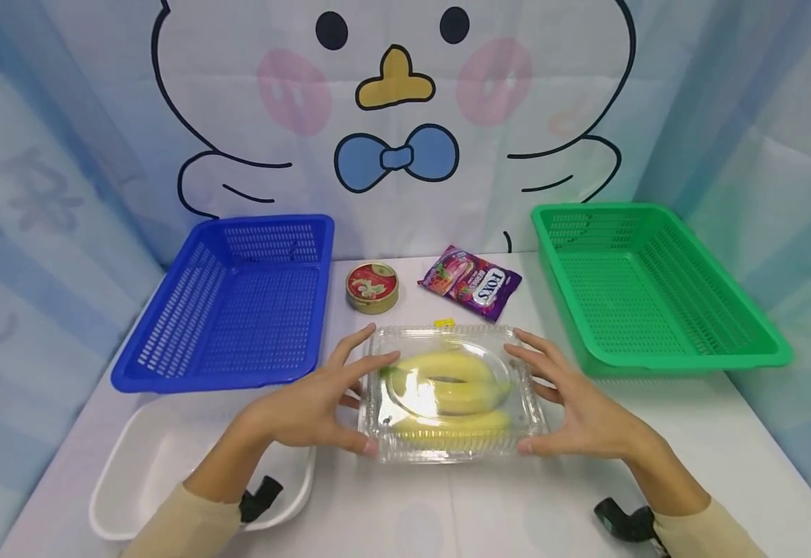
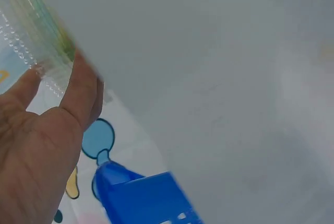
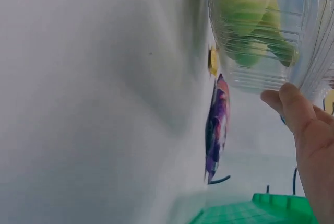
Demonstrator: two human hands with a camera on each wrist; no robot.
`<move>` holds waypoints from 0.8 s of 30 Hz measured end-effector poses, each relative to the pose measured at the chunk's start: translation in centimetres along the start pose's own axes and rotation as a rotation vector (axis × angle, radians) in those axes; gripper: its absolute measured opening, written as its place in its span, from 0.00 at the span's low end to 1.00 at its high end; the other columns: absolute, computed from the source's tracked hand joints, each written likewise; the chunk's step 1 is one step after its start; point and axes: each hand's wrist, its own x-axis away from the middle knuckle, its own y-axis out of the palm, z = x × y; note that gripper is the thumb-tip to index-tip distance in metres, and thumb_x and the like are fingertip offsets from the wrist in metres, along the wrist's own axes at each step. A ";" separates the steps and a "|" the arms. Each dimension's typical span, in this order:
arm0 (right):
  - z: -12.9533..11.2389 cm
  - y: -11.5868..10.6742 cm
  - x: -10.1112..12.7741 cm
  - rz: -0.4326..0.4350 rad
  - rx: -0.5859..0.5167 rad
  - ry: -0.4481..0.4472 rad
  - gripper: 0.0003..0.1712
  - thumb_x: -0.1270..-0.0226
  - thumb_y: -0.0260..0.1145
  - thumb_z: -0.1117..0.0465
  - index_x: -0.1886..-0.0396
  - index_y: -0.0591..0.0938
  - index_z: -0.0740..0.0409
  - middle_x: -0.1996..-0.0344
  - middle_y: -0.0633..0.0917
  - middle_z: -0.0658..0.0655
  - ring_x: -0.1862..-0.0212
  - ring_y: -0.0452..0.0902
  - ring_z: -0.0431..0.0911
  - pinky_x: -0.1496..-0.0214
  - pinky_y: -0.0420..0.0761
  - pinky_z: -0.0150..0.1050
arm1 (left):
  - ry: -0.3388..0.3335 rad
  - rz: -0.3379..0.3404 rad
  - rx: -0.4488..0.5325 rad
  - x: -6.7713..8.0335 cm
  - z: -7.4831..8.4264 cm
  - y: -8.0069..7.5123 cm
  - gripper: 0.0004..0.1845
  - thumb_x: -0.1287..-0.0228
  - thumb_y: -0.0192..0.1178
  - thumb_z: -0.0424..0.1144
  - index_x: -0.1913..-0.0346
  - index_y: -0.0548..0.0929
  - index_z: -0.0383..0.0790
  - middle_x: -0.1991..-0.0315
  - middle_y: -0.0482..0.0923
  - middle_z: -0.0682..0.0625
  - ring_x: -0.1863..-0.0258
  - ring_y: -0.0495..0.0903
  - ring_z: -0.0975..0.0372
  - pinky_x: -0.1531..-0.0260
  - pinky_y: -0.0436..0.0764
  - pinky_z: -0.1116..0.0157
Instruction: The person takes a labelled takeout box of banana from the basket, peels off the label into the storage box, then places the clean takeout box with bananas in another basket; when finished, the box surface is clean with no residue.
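Observation:
A clear plastic clamshell box (image 1: 447,449) with yellow bananas (image 1: 447,395) inside is held between both hands at the middle of the white table. My left hand (image 1: 315,399) grips its left side, thumb at the near corner and fingers spread along the side and far corner. On the opposite side, my right hand (image 1: 580,407) grips it the same way. The right wrist view shows the bananas' greenish ends (image 3: 250,46) through the ribbed wall, and the box seems raised slightly off the table. Its lid is down.
Behind the box lie a small yellow piece (image 1: 443,322), a purple candy bag (image 1: 471,283) and a round tin (image 1: 372,288). A blue basket (image 1: 259,310) stands at left, a green basket (image 1: 629,287) at right. A white tub (image 1: 140,465) sits partly under my left forearm.

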 end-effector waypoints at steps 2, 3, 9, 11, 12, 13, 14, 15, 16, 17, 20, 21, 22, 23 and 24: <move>-0.4 -0.6 -0.1 0.017 0.007 -0.006 0.66 0.53 0.86 0.56 0.17 0.58 0.45 0.17 0.46 0.52 0.24 0.60 0.63 0.34 0.75 0.58 | 0.022 0.043 -0.005 -0.2 0.5 -0.2 0.58 0.49 0.81 0.50 0.18 0.57 0.56 0.17 0.24 0.52 0.40 0.76 0.53 0.44 0.83 0.62; -0.6 -0.8 -0.2 0.024 0.009 -0.006 0.65 0.53 0.86 0.57 0.17 0.58 0.44 0.17 0.46 0.51 0.24 0.60 0.62 0.33 0.74 0.56 | 0.024 0.069 -0.013 -0.2 0.7 -0.4 0.58 0.50 0.82 0.50 0.18 0.58 0.57 0.17 0.24 0.54 0.41 0.76 0.53 0.45 0.84 0.63; -1.8 -2.1 -1.6 0.040 0.025 -0.035 0.65 0.52 0.86 0.57 0.18 0.58 0.42 0.17 0.46 0.49 0.23 0.61 0.60 0.31 0.73 0.52 | 0.048 0.204 -0.032 0.2 1.6 -1.3 0.59 0.54 0.84 0.52 0.20 0.60 0.61 0.17 0.27 0.57 0.44 0.77 0.55 0.50 0.86 0.64; -2.2 -2.3 -2.3 0.048 0.025 -0.059 0.65 0.53 0.86 0.59 0.18 0.58 0.43 0.17 0.47 0.50 0.24 0.61 0.62 0.32 0.73 0.58 | 0.079 0.237 -0.043 0.4 1.6 -1.8 0.58 0.53 0.83 0.52 0.20 0.60 0.62 0.17 0.28 0.57 0.44 0.77 0.56 0.50 0.86 0.63; -2.3 -2.5 -2.6 0.053 0.025 -0.068 0.65 0.54 0.86 0.60 0.18 0.58 0.43 0.17 0.47 0.51 0.24 0.61 0.63 0.33 0.73 0.59 | 0.096 0.253 -0.047 0.4 1.7 -2.0 0.57 0.53 0.83 0.51 0.20 0.60 0.62 0.17 0.28 0.57 0.44 0.77 0.56 0.49 0.85 0.62; -2.6 -2.7 -3.0 0.057 0.028 -0.073 0.66 0.54 0.86 0.60 0.18 0.58 0.43 0.17 0.47 0.50 0.24 0.61 0.63 0.33 0.73 0.60 | 0.114 0.269 -0.054 0.4 1.7 -2.3 0.57 0.51 0.83 0.50 0.20 0.60 0.61 0.17 0.28 0.57 0.43 0.76 0.56 0.49 0.86 0.62; -2.7 -2.8 -3.3 0.059 0.029 -0.077 0.66 0.54 0.86 0.60 0.18 0.58 0.43 0.17 0.47 0.51 0.24 0.61 0.63 0.33 0.72 0.60 | 0.121 0.285 -0.059 0.5 1.7 -2.6 0.56 0.50 0.82 0.50 0.20 0.60 0.61 0.17 0.29 0.57 0.43 0.75 0.56 0.48 0.85 0.61; -2.9 -2.9 -3.7 0.060 0.028 -0.084 0.66 0.54 0.86 0.61 0.17 0.58 0.44 0.18 0.47 0.51 0.24 0.61 0.63 0.33 0.72 0.60 | 0.128 0.300 -0.061 0.6 1.7 -2.9 0.55 0.49 0.82 0.49 0.20 0.60 0.61 0.17 0.29 0.57 0.42 0.74 0.56 0.47 0.85 0.60; -3.1 -3.0 -4.2 0.061 0.025 -0.086 0.66 0.54 0.86 0.61 0.17 0.58 0.43 0.17 0.47 0.50 0.24 0.61 0.62 0.33 0.72 0.60 | 0.132 0.315 -0.064 0.7 1.7 -3.3 0.54 0.49 0.81 0.48 0.20 0.61 0.61 0.17 0.29 0.57 0.42 0.74 0.55 0.46 0.85 0.58; -3.3 -3.1 -4.6 0.064 0.020 -0.088 0.65 0.53 0.85 0.61 0.17 0.58 0.43 0.17 0.47 0.50 0.24 0.61 0.61 0.32 0.72 0.59 | 0.130 0.329 -0.065 0.9 1.7 -3.7 0.54 0.48 0.81 0.47 0.20 0.61 0.62 0.17 0.30 0.57 0.40 0.73 0.54 0.46 0.85 0.56; -4.0 -3.2 -6.1 0.073 0.002 -0.101 0.65 0.52 0.85 0.62 0.18 0.58 0.41 0.18 0.47 0.48 0.23 0.61 0.58 0.29 0.71 0.58 | 0.111 0.356 -0.064 1.3 1.7 -5.0 0.51 0.45 0.80 0.45 0.21 0.62 0.63 0.16 0.31 0.56 0.37 0.72 0.49 0.44 0.84 0.51; -4.2 -3.2 -6.6 0.078 -0.001 -0.107 0.64 0.52 0.85 0.62 0.18 0.58 0.41 0.18 0.47 0.47 0.23 0.60 0.57 0.29 0.70 0.58 | 0.114 0.360 -0.063 1.5 1.7 -5.5 0.50 0.45 0.79 0.44 0.22 0.64 0.62 0.16 0.32 0.56 0.35 0.72 0.48 0.44 0.84 0.51; -4.5 -3.2 -7.2 0.083 -0.004 -0.111 0.64 0.52 0.85 0.62 0.18 0.59 0.40 0.18 0.47 0.47 0.23 0.60 0.56 0.28 0.70 0.58 | 0.118 0.362 -0.062 1.6 1.6 -6.0 0.48 0.44 0.79 0.43 0.22 0.66 0.62 0.16 0.34 0.56 0.35 0.73 0.47 0.44 0.84 0.52; -4.7 -3.2 -7.7 0.088 -0.002 -0.120 0.64 0.52 0.85 0.61 0.18 0.59 0.40 0.18 0.48 0.47 0.24 0.61 0.56 0.29 0.71 0.57 | 0.122 0.364 -0.060 1.8 1.5 -6.5 0.47 0.44 0.79 0.42 0.23 0.67 0.60 0.16 0.35 0.57 0.33 0.72 0.46 0.44 0.85 0.55; -4.8 -3.1 -8.2 0.093 -0.002 -0.127 0.64 0.53 0.85 0.61 0.19 0.60 0.39 0.18 0.48 0.46 0.24 0.62 0.55 0.29 0.72 0.57 | 0.125 0.368 -0.054 1.9 1.4 -7.0 0.45 0.44 0.79 0.40 0.24 0.70 0.59 0.16 0.37 0.58 0.33 0.72 0.46 0.44 0.85 0.57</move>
